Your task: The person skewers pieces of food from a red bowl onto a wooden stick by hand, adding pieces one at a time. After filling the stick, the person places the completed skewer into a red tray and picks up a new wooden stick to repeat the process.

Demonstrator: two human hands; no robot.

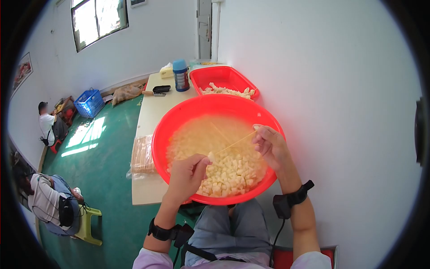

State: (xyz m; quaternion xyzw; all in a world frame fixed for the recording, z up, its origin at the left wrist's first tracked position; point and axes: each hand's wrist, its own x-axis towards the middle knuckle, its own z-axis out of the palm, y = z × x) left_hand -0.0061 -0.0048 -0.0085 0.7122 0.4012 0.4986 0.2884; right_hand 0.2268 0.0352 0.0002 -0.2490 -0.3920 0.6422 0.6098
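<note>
My left hand [187, 175] pinches a small pale food chunk [211, 156] between thumb and fingertips, over the near part of a big round red basin [179, 112]. From that chunk a thin bamboo skewer [235, 143] slants up to my right hand [272, 144], whose thumb and forefinger are closed on its far end. Below both hands, many pale cut chunks [233, 177] lie in cloudy yellowish liquid. Another thin stick [220, 133] shows in the liquid, farther from me.
Beyond the basin stands a red rectangular tub [224, 74] with pale pieces. A blue-capped bottle [181, 76], a black-handled tool [161, 88] and bundled skewers [142, 154] are on the table [148, 193]. Two people sit at left, near a blue crate [89, 103]. A wall rises at right.
</note>
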